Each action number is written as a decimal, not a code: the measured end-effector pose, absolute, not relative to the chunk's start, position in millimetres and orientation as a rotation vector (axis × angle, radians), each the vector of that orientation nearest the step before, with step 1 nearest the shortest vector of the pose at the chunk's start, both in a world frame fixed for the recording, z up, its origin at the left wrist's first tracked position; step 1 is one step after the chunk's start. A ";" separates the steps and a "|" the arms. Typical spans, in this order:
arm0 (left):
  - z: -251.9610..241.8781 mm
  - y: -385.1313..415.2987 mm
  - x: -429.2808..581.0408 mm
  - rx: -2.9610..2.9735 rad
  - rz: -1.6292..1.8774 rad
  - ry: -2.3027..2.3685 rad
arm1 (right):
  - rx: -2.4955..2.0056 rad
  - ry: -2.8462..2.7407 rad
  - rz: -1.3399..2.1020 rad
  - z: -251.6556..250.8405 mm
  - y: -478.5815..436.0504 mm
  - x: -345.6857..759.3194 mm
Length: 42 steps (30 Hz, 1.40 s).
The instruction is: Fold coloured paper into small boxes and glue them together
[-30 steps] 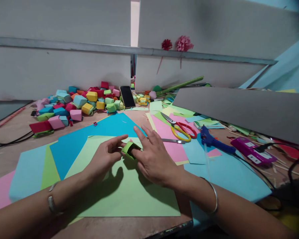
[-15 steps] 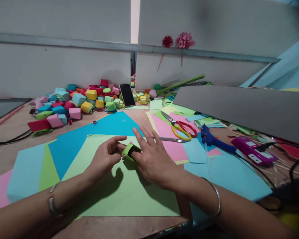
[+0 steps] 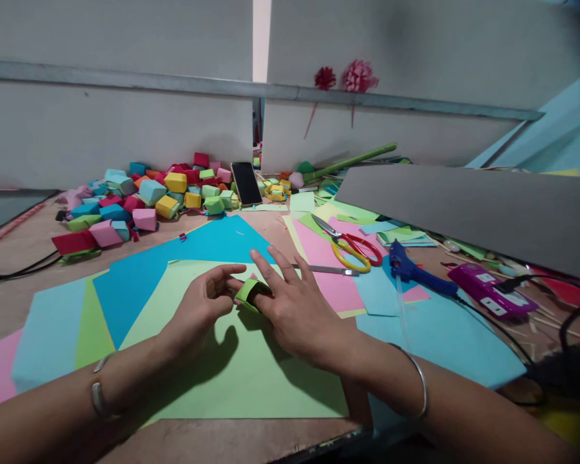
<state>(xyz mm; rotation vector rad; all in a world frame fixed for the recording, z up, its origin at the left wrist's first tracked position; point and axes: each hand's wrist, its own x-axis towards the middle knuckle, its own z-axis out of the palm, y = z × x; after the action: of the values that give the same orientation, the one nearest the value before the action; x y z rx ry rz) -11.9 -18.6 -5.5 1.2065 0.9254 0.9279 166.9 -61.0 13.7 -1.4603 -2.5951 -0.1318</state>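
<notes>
A small green folded paper box (image 3: 245, 295), open on the side toward my right hand, is held between my hands above a light green paper sheet (image 3: 251, 380). My left hand (image 3: 200, 303) has curled fingers, with its fingertips at the box's left side; part of the grip is hidden. My right hand (image 3: 297, 312) has its thumb pushed into the box's opening, while the other fingers are spread up and away. A bit of pink shows just behind the box. Under the fingers of my right hand lies a metal-bladed cutter or ruler (image 3: 331, 270), partly covered.
Several colourful paper boxes (image 3: 145, 193) are heaped at the back left beside a phone (image 3: 245, 183). On the right are scissors (image 3: 350, 248), a blue glue gun (image 3: 418, 274) and a purple power strip (image 3: 488, 290). Blue sheets (image 3: 140, 277) lie left, and two paper flowers (image 3: 360, 76) hang behind.
The spread fingers of my right hand have tilted slightly to the left. The green box stays between my hands in nearly the same place.
</notes>
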 end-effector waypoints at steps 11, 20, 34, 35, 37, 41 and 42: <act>2.1 -15.8 -10.3 0.979 0.908 0.877 | -1.214 -2.369 -0.081 11.1 -54.2 174.8; 7.2 -3.9 -10.0 0.815 1.095 0.896 | -1.363 -2.214 0.482 20.9 -36.3 205.3; 0.4 -3.9 -10.7 0.848 1.076 0.843 | -1.271 -2.119 0.599 20.0 -37.3 195.1; -0.6 -4.2 -10.5 0.854 1.068 0.841 | -1.261 -2.120 0.569 19.7 -38.1 194.5; -1.7 -5.5 -10.2 0.865 1.043 0.847 | -1.235 -2.119 0.521 17.8 -38.8 193.8; -2.2 -7.5 -10.7 0.888 1.022 0.842 | -1.182 -2.127 0.400 12.5 -36.7 195.4; -2.3 -7.5 -11.0 0.893 1.023 0.832 | -1.181 -2.129 0.379 11.6 -36.0 196.0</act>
<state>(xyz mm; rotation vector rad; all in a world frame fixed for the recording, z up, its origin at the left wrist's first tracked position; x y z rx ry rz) -11.0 -7.5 -2.3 0.8931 0.8315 1.0229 196.0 -36.0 11.6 -1.1806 -2.1290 0.3790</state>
